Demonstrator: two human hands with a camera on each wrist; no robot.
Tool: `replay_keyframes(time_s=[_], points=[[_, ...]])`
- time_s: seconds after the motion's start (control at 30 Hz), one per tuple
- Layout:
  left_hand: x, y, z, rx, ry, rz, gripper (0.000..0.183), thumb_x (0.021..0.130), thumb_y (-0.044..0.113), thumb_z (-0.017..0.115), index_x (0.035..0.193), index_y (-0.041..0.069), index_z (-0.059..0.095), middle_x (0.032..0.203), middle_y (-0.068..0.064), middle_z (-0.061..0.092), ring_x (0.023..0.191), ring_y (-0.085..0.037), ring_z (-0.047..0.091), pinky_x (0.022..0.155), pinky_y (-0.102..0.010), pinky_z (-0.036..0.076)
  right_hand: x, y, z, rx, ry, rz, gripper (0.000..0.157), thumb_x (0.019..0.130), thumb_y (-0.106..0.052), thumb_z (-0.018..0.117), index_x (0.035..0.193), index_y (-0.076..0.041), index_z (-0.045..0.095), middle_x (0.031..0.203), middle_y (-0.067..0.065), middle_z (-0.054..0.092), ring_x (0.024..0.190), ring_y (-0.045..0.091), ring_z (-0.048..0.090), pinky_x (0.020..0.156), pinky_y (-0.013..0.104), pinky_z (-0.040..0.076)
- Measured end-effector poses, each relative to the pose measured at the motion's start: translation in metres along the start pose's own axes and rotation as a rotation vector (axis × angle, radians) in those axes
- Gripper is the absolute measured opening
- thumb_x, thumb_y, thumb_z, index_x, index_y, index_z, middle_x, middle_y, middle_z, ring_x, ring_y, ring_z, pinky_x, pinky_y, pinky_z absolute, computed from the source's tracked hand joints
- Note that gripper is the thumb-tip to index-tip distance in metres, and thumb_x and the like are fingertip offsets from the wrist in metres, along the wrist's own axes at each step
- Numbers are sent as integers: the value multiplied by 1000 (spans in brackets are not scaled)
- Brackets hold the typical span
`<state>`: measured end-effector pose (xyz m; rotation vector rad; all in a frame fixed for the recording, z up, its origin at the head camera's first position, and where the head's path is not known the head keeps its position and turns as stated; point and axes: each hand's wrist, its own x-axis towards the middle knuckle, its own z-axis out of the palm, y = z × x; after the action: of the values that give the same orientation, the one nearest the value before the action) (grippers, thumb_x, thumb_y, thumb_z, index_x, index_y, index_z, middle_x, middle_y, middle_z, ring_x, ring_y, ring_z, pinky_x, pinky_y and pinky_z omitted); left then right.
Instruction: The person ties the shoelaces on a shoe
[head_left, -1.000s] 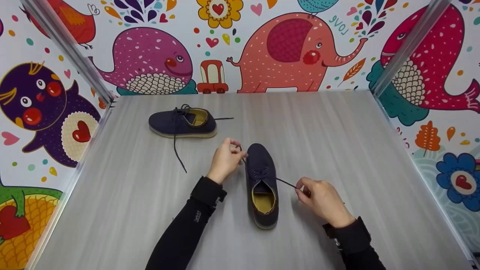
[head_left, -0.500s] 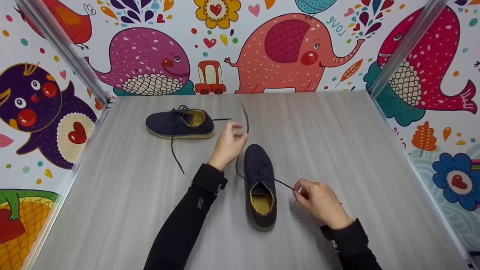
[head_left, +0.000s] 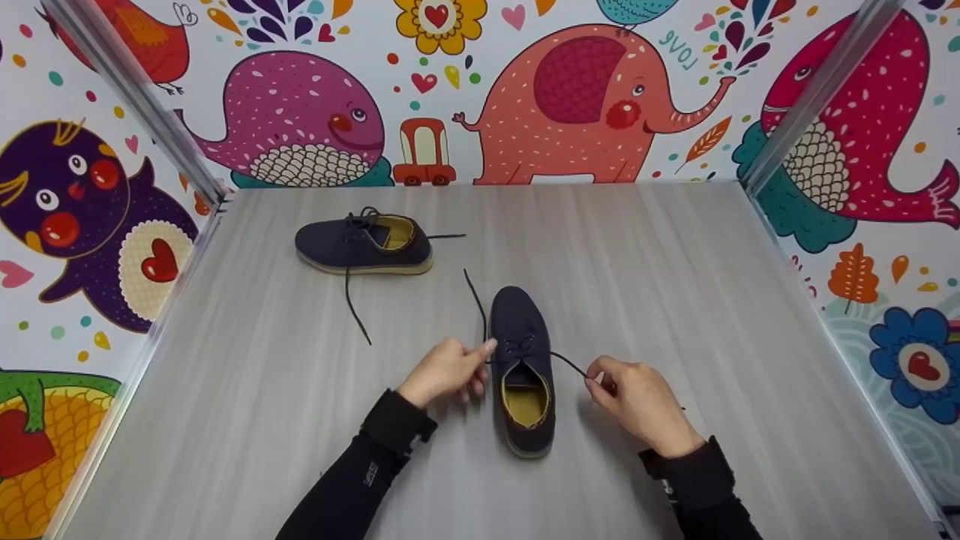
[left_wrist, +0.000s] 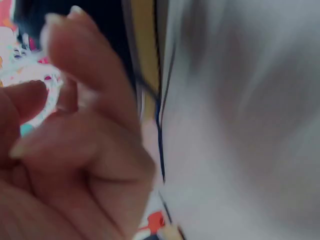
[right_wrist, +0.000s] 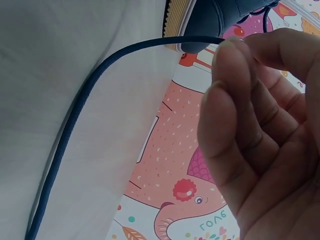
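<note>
Between my two hands, one near shoe (head_left: 519, 322): dark blue, yellow-lined, upright, toe pointing away from me, on the grey table (head_left: 675, 285). Step in hand, as I judge it: handling the shoe's two lace ends. Best practice: a light, steady draw on the right side, enough to straighten the lace without dragging the shoe; on the left, a pick-up close to the eyelets, thumb against forefinger, rather than a chase after the far tip; both sides clear of each other. Right hand (head_left: 641, 397): thumb and forefinger together, clamped on the right lace (head_left: 568, 362), which runs from my pinch leftward to the shoe, its free length curving away beyond the fingertips. Left hand (head_left: 448, 369): fingers loosely bent, thumb apart from them, nothing visibly held; thumb tip at the shoe's left edge, contact not certain. Just beyond the left hand: left lace (head_left: 478, 304), loose, trailing forward. Farther ahead of that hand: second shoe (head_left: 330, 247), turned sideways, its own ends spread.
</note>
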<state>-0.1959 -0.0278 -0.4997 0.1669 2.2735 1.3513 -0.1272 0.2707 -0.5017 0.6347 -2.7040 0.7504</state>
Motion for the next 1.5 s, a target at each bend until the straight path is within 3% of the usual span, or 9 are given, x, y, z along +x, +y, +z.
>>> replay_keyframes(time_s=[0.43,0.53,0.63,0.73,0.83,1.03,1.17,1.33,1.5], points=[[13,-7,15,-454,6,-40,24,95,26,69,94,4,63,73,-7,63,47,-11,56,44,-22,44,0,-6,7,13,78,94,15,87,-5,73,100,-9,67,59,-19,49,49,-2,43,48,24,39],[15,-7,15,-517,12,-16,15,95,18,68,94,4,63,75,-5,62,51,-11,58,44,-21,39,0,-7,10,69,92,124,5,91,-9,71,92,-12,68,59,-19,49,48,-2,42,47,23,38],[16,-3,13,-562,58,35,11,95,14,67,93,4,64,76,-4,63,58,-12,60,49,-22,40,2,-9,16,125,63,146,16,97,-16,66,81,-15,68,59,-17,52,49,1,44,48,24,38],[17,4,11,-610,111,94,11,96,14,66,93,5,63,81,-4,69,65,-12,61,54,-23,42,6,-9,24,246,-13,238,30,102,-26,58,78,-13,70,57,-9,57,48,6,50,48,24,41],[18,11,9,-655,124,142,11,97,15,66,95,5,61,86,-5,72,68,-12,62,56,-21,41,11,-8,34,468,-70,439,39,103,-36,53,89,-7,74,55,0,58,46,12,52,46,25,42],[17,21,10,-663,121,169,14,95,16,69,98,3,65,81,-3,71,62,-11,58,53,-21,38,25,-3,48,1250,37,858,50,103,-40,52,128,3,60,60,-1,48,49,9,42,45,21,36],[14,22,11,-666,133,144,14,94,14,70,98,1,69,78,-2,70,59,-9,56,50,-20,36,37,-3,48,1690,94,961,43,106,-33,48,132,1,53,61,-4,41,50,8,37,47,20,31],[9,18,11,-671,124,115,18,93,13,71,101,-3,71,76,-4,67,54,-6,53,47,-17,39,55,-10,44,1801,47,923,38,107,-28,44,135,-1,44,61,-7,36,48,5,35,46,17,29],[2,12,13,-673,106,83,21,92,11,72,103,-7,70,76,-6,67,51,-5,50,47,-17,41,61,-11,40,1575,158,864,21,104,-21,54,110,-3,62,64,-4,45,53,6,44,47,18,35]])
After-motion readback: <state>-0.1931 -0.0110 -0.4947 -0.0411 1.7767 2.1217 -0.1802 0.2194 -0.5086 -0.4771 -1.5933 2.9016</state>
